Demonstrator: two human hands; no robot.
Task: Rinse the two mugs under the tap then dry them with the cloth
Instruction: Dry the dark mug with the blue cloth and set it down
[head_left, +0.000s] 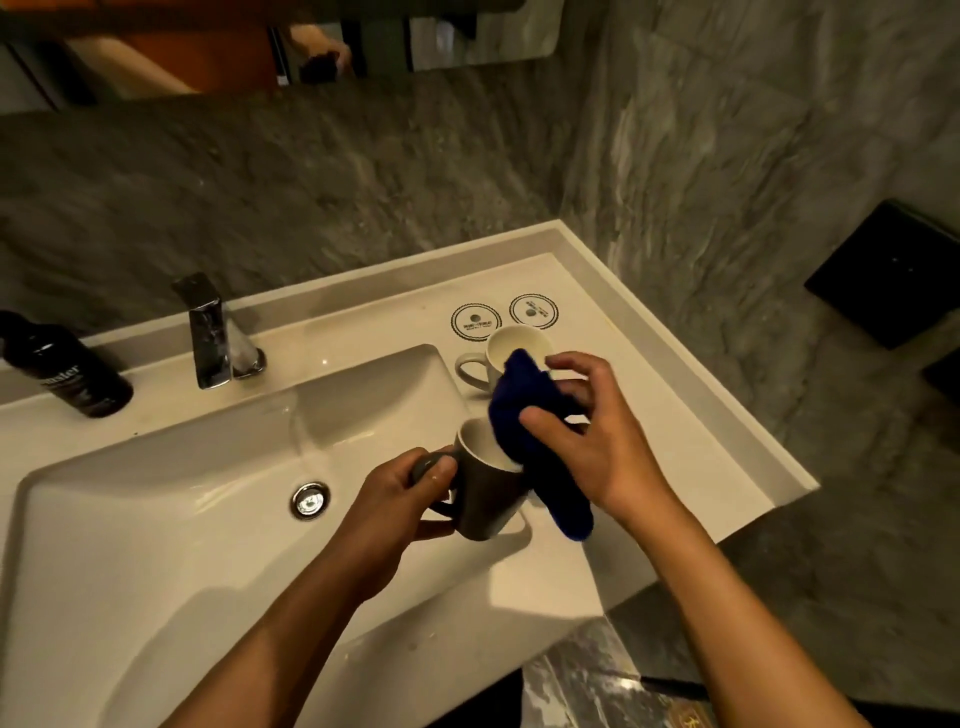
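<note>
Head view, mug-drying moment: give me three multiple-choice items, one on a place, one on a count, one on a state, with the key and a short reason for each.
1. Where does the light mug stand?
A. In the basin
B. On the counter right of the basin
C. Under the tap

2. How many round coasters lie on the counter?
A. One
B. Two
C. Four

3. What is the state of the dark mug?
A. Held by its handle in the left hand, with the blue cloth going into it
B. Lying on its side on the counter
C. Standing alone in the basin

Key: 1 B, it sits on the flat counter near the coasters. 2 B, two printed discs lie side by side. 3 A, the left fingers curl round the handle while the right hand grips the cloth at the mug's mouth.
</note>
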